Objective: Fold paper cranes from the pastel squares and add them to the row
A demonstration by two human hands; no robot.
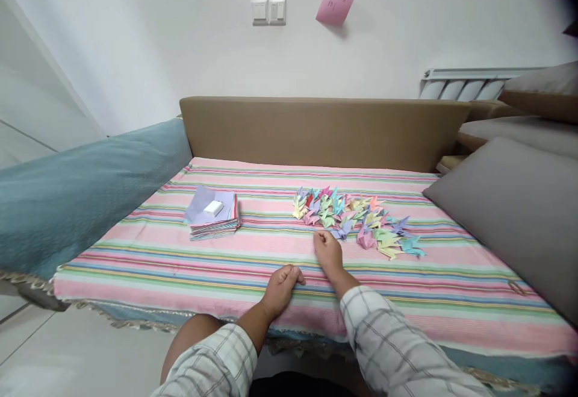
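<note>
My right hand (327,251) is closed with curled fingers at the near edge of a cluster of folded paper cranes (326,211). A purple paper crane (344,229) lies right beside its knuckles; whether the fingers touch it I cannot tell, and what they hold, if anything, is hidden. Lower and to the left, my left hand (280,288) rests with bent fingers and thumb drawn together over the striped cloth (253,252), nothing visible in it. The cranes are pink, green, yellow, blue, purple and red. A stack of square coloured paper (214,230) sits to the left, with a small white block (214,208) on top.
The striped cloth covers a sofa seat with a brown backrest (316,132). A blue-covered armrest (90,174) bounds the left, and grey cushions (510,216) the right. A small brown loop (517,288) lies near the right edge. A pink note (336,3) hangs on the wall.
</note>
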